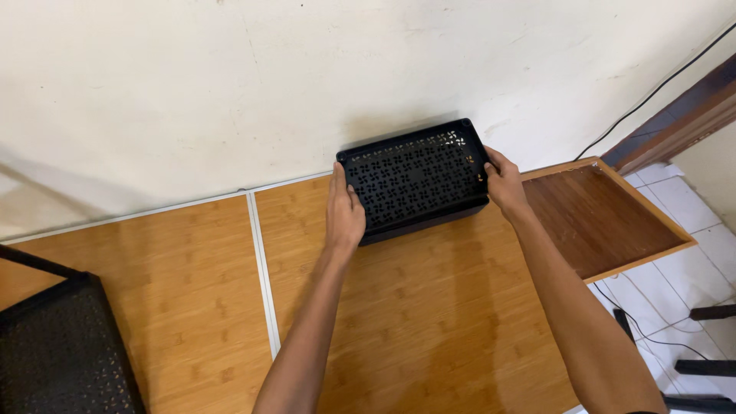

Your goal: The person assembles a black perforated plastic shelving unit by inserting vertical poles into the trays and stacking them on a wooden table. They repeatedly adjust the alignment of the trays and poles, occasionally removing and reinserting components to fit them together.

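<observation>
A black rectangular plastic basket [414,178] with a perforated base sits upside down at the far edge of the wooden table [429,307], against the white wall. My left hand [343,208] grips its left end. My right hand [504,182] grips its right end. Both arms reach forward across the table.
Another black perforated basket [61,353] lies at the table's near left corner. A metal strip [262,276] divides the tabletop. A darker wooden board [606,218] adjoins the table on the right, above white floor tiles [675,284] with cables and black legs.
</observation>
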